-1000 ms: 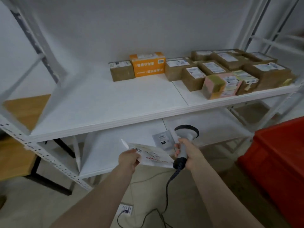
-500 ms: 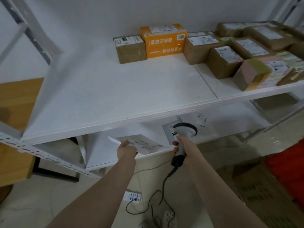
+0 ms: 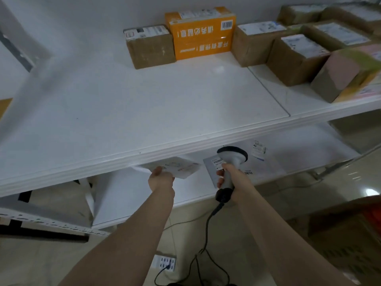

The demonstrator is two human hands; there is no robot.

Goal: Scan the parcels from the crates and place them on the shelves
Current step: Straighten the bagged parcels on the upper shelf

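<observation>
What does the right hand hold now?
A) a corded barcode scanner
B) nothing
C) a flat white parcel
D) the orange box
A: the right hand grips the barcode scanner by its handle; the flat parcel is in the left hand.

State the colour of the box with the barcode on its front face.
The box is orange with white lettering, seen in the head view.

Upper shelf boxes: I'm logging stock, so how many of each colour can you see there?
Brown boxes: 6
Orange box: 1
Pink-and-green box: 1
Total: 8, as far as the blurred, cropped right edge shows.
</observation>
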